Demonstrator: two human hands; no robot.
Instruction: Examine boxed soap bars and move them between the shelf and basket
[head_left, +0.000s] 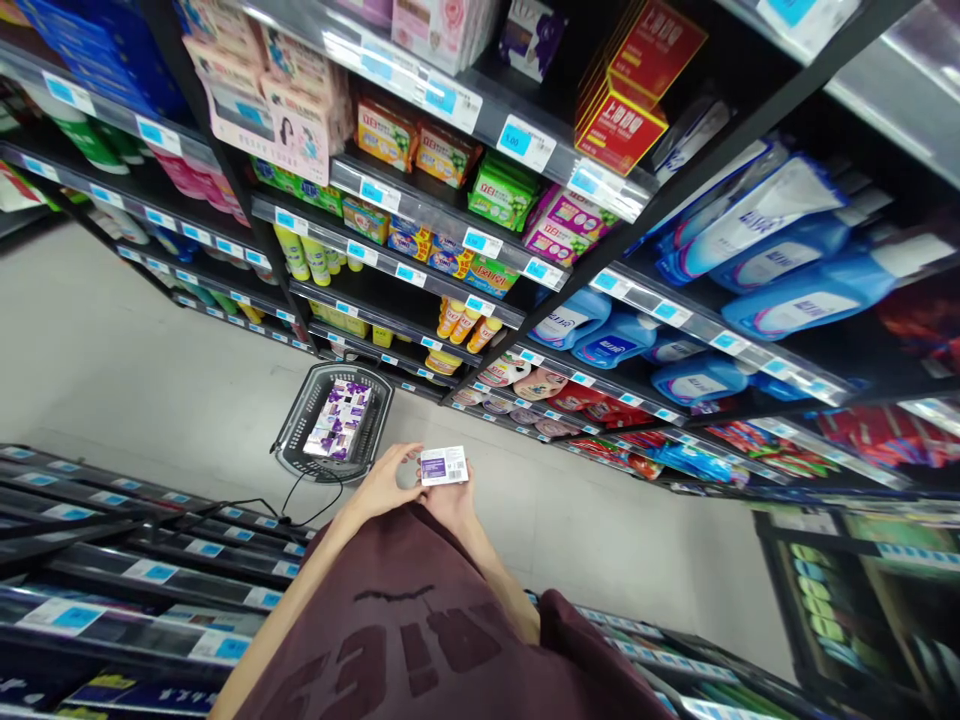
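- Purple box [532, 38] reads "LUX".
- Price tag [526, 143] below purple box: "5.00".
- Packs [409, 238] below-left of purple box: "OMO".
- Red boxes [622, 125] right of purple box: "上海".

"How's the light around you?"

"Bright and cool white. It seems to fall from above: the floor [600, 520] shows pale grey, while the shelves [397, 300] sink into near-black in their depths."

"Any glare?"

"Yes, I see pale streaks along the glossy price strip [345, 50] near the top. The box [444, 466] I hold has a bright white face, its small print too fine for me to read."

"And sharpness?"

"Fair mid-picture. Toward the edges my view stretches, the shelves lean outward, and the rack [855, 600] at lower right goes soft."
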